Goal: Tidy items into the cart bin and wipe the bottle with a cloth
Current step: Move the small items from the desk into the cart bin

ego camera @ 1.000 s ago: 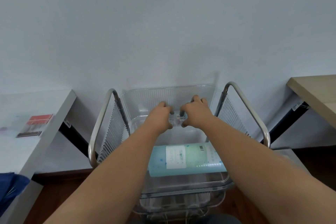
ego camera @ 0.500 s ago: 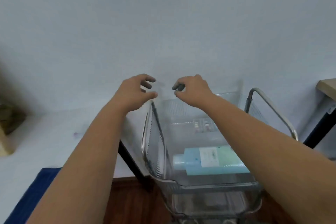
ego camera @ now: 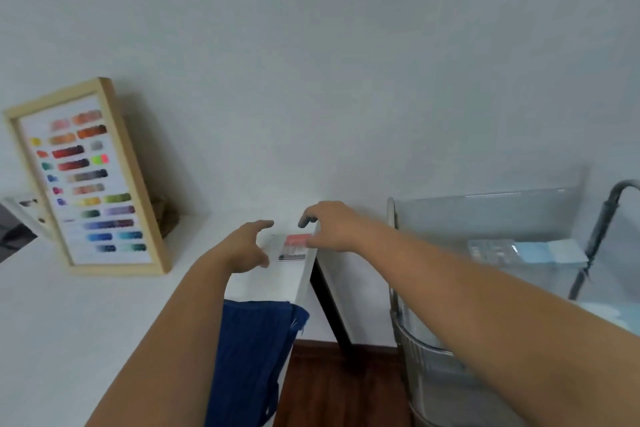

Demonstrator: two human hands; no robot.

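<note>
So I'm reaching both hands over the far corner of the white table (ego camera: 104, 322) right now, going for the small flat packet (ego camera: 294, 248) with the red top and dark strip at the bottom. Looks to me like the tidying step: next item for the cart bin (ego camera: 485, 218), which is sitting just to the right of the table.

Left hand (ego camera: 247, 246) is hovering open just left of the packet, fingers spread, holding nothing. Right hand (ego camera: 332, 227) is arching over its right edge with loosely curled fingers, also holding nothing as far as I can tell. Frame's a bit blurry there.

The bottle (ego camera: 550, 251) is already lying on its side in the bin, and the blue cloth (ego camera: 256, 357) is draping over the near table edge between my forearms, so I'm guessing wiping comes later.

Watch-outs: the packet's lying right at the table edge, so a sloppy nudge could push it off into the gap beside the cart. Probably needs a pinch from the sides. The framed colour chart (ego camera: 86, 177) is leaning against the wall well to the left, out of the way.
</note>
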